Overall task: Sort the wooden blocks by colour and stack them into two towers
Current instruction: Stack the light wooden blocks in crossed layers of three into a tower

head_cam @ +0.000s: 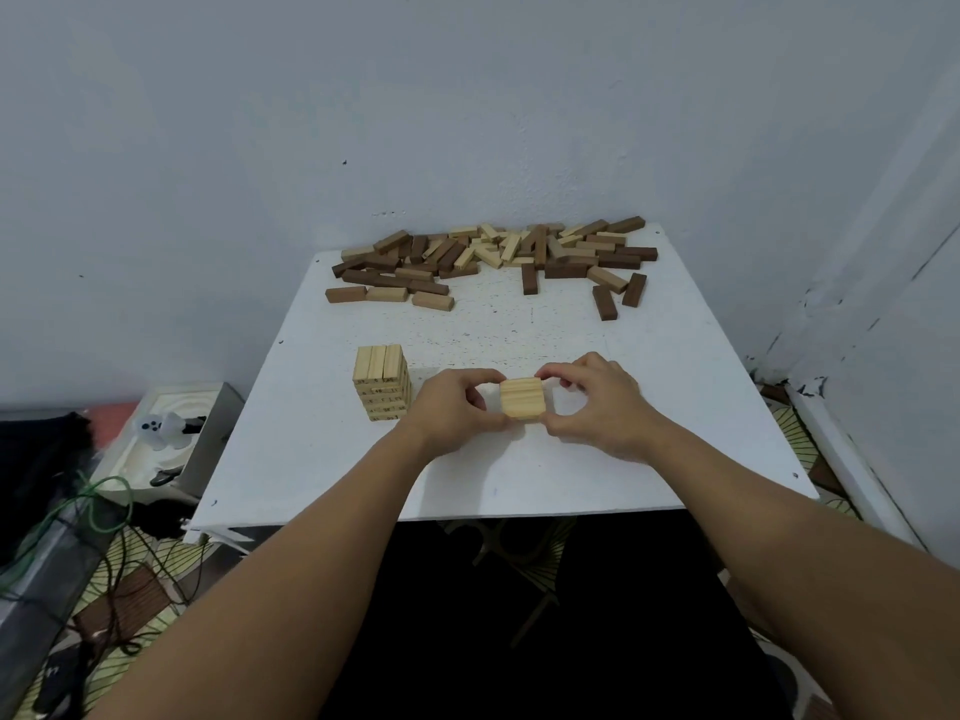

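A tower of light wooden blocks (382, 381) stands several layers high on the white table (675, 407), left of centre. To its right, a flat set of light blocks (522, 398) lies side by side between my hands. My left hand (452, 407) pinches its left edge with thumb and fingers. My right hand (597, 402) pinches its right edge the same way. A mixed pile of light and dark brown blocks (493, 254) is scattered along the table's far edge by the wall.
A few dark blocks (605, 302) lie apart at the right of the pile. The wall stands close behind and to the right of the table. A white box (171, 433) and green cables (98, 506) sit on the floor at the left.
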Demonstrator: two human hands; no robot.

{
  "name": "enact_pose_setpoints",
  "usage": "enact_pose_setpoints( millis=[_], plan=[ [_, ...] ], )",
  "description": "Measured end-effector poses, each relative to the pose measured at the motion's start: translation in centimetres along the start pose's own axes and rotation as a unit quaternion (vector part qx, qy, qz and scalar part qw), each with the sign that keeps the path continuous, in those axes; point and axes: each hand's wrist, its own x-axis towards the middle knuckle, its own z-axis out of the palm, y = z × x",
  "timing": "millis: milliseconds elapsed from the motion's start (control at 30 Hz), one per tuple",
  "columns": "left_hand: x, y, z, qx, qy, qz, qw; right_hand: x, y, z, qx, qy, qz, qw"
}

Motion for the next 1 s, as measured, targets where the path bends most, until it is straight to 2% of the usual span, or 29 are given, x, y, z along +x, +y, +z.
enact_pose_setpoints(
  millis=[333, 567, 733, 1000],
  plan=[
    [-0.6, 4.9, -4.9, 0.081, 0.096, 0.063, 0.99, 3.0, -4.1, -3.7, 0.055, 0.024, -0.08, 0.995],
    [-2.5, 4.2, -11.1, 0.109, 0.143, 0.098, 0.979, 5.4, -9.1, -3.0, 0.067, 0.037, -0.137, 0.988],
    [-3.6, 1.4, -15.2, 0.135, 0.135, 0.05, 0.98, 7.3, -12.4, 0.0, 0.064, 0.015, -0.149, 0.987],
    [-3.0, -2.6, -17.4, 0.132, 0.058, -0.011, 0.99, 8.0, -13.9, 3.9, 0.055, -0.017, -0.118, 0.991]
  ],
)
